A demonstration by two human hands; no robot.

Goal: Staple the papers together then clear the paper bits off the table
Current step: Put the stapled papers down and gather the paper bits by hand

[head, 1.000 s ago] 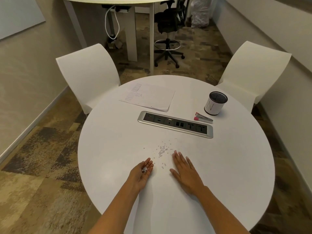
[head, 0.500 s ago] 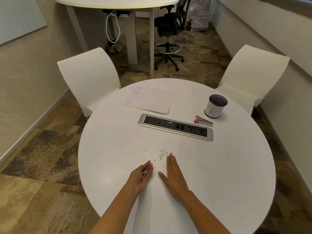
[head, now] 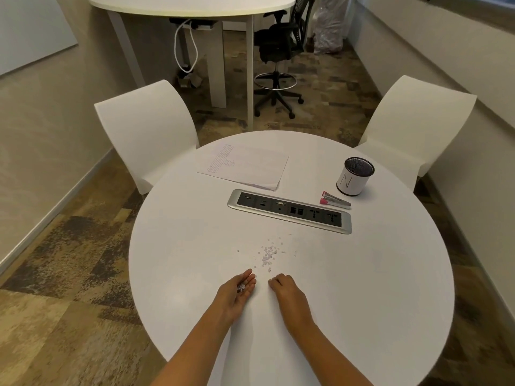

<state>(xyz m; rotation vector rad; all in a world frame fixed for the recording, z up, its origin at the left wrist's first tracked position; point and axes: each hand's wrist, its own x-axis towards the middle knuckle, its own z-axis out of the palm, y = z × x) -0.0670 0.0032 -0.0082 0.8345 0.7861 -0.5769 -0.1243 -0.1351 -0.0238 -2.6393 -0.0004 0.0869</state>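
Small white paper bits (head: 267, 255) lie scattered on the round white table (head: 376, 288), just beyond my fingers. My left hand (head: 237, 293) rests palm up and cupped, with a few paper bits (head: 241, 287) in the palm. My right hand (head: 288, 292) lies palm down beside it, fingers curled inward on the tabletop; whether bits are under them is hidden. The stack of papers (head: 245, 165) lies at the far left of the table. A red and silver stapler (head: 334, 201) lies at the far right.
A silver power and socket strip (head: 289, 211) is set into the table's middle. A black mesh cup with a white label (head: 353, 179) stands by the stapler. Two white chairs (head: 145, 132) (head: 412, 126) flank the far side. A second table and an office chair stand behind.
My right hand has drawn back toward me and its flat fingers have curled in. My left hand stays cupped with bits. The view has tilted slightly.
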